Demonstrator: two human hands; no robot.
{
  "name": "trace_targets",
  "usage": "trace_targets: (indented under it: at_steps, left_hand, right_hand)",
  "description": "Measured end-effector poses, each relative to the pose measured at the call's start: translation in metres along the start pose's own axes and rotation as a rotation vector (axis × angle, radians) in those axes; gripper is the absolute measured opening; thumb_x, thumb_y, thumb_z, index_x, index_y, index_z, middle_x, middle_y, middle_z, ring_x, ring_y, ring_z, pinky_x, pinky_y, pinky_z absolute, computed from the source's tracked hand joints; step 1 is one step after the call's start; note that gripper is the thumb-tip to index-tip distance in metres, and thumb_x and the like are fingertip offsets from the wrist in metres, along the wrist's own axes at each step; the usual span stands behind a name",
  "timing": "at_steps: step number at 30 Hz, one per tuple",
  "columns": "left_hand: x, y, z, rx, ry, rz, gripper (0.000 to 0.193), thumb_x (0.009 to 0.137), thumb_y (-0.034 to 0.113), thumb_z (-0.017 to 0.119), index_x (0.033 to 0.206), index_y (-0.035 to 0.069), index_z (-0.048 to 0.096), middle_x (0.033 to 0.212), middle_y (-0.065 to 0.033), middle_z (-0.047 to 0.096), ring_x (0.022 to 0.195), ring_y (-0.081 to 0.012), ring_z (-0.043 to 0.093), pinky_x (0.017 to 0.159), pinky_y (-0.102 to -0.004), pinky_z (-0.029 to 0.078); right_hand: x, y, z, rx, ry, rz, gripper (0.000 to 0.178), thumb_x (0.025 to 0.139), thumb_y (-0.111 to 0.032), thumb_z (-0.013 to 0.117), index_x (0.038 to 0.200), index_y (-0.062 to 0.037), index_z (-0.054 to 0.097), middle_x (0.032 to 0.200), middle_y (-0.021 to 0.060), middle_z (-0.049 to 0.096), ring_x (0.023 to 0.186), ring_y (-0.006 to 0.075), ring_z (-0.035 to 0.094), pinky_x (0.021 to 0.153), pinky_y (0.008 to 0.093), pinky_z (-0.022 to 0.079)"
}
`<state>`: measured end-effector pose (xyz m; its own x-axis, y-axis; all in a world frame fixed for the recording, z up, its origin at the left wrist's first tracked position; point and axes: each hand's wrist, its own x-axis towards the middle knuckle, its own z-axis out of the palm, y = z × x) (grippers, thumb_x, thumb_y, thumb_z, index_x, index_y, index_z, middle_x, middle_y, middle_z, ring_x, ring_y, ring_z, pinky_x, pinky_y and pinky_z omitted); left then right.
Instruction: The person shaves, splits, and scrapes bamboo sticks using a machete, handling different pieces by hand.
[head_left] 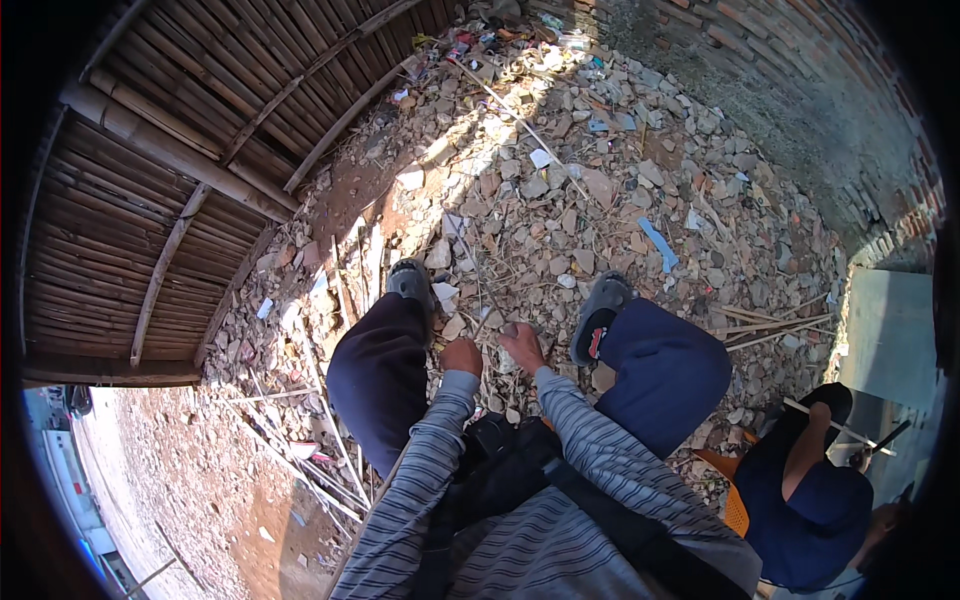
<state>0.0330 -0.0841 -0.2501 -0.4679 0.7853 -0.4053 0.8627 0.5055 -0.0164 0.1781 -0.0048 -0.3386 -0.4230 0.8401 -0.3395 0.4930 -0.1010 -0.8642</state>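
Note:
My left hand (pixel 461 356) is closed in a fist between my knees, around what looks like a thin bamboo strip (pixel 486 322). The strip sticks out past the fist toward the rubble. Close beside it, my right hand (pixel 522 346) is also closed, thumb side toward the left hand. What its fingers grip is hidden. Both hands hang low over broken stones (pixel 560 225), between my two dark shoes (pixel 600 315).
A slatted bamboo panel (pixel 130 230) leans at the left. Loose bamboo strips (pixel 300 455) lie below it, and more (pixel 775 328) at the right. A brick wall (pixel 780 110) stands at the far right. Another person (pixel 815 500) sits at the lower right, by an orange plastic item (pixel 735 505).

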Motion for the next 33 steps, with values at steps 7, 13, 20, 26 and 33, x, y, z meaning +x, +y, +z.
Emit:
trace_targets:
  at_steps: [7, 13, 20, 26, 33]
  left_hand:
    - [-0.001, 0.017, -0.01, -0.025, 0.014, 0.08, 0.026, 0.097, 0.021, 0.058, 0.096, 0.01, 0.081, 0.097, -0.0134, 0.078, 0.09, -0.0313, 0.078, 0.074, -0.0458, 0.062]
    - [-0.003, -0.012, 0.006, -0.042, -0.009, -0.032, 0.027, 0.097, 0.021, 0.058, 0.096, 0.01, 0.082, 0.099, -0.0138, 0.079, 0.092, -0.0312, 0.078, 0.073, -0.0446, 0.061]
    - [-0.003, -0.003, 0.001, -0.012, -0.004, 0.005, 0.026, 0.096, 0.022, 0.058, 0.096, 0.011, 0.082, 0.095, -0.0127, 0.079, 0.088, -0.0313, 0.078, 0.073, -0.0455, 0.061]
    - [0.001, -0.011, 0.005, -0.079, -0.044, 0.063, 0.026, 0.095, 0.02, 0.058, 0.098, 0.008, 0.081, 0.095, -0.0153, 0.079, 0.088, -0.0345, 0.078, 0.076, -0.0487, 0.062]
    - [-0.012, -0.01, -0.017, -0.157, -0.042, 0.05, 0.026, 0.092, 0.018, 0.058, 0.095, 0.004, 0.08, 0.094, -0.0242, 0.076, 0.089, -0.0398, 0.076, 0.078, -0.05, 0.061]
  right_hand:
    - [-0.006, 0.096, -0.02, -0.212, -0.163, 0.551, 0.048, 0.083, -0.033, 0.067, 0.109, 0.0062, 0.073, 0.113, 0.0334, 0.07, 0.112, 0.0465, 0.067, 0.099, 0.0511, 0.052]
    - [-0.019, 0.035, 0.001, -0.214, -0.154, 0.458, 0.051, 0.082, -0.035, 0.067, 0.113, 0.0056, 0.073, 0.117, 0.0345, 0.069, 0.113, 0.0465, 0.067, 0.098, 0.0509, 0.053]
    - [-0.002, -0.016, 0.002, -0.094, 0.056, -0.045, 0.042, 0.079, -0.033, 0.077, 0.098, 0.004, 0.071, 0.096, 0.028, 0.072, 0.094, 0.0455, 0.07, 0.085, 0.05, 0.055]
    - [-0.02, 0.044, -0.009, -0.271, -0.045, 0.393, 0.05, 0.083, -0.033, 0.072, 0.112, 0.0081, 0.071, 0.105, 0.0303, 0.073, 0.1, 0.0434, 0.071, 0.09, 0.0501, 0.054]
    - [-0.016, 0.055, 0.0, -0.255, 0.076, 0.334, 0.041, 0.084, -0.027, 0.064, 0.103, 0.0082, 0.072, 0.1, 0.0302, 0.072, 0.093, 0.0414, 0.072, 0.083, 0.0521, 0.054]
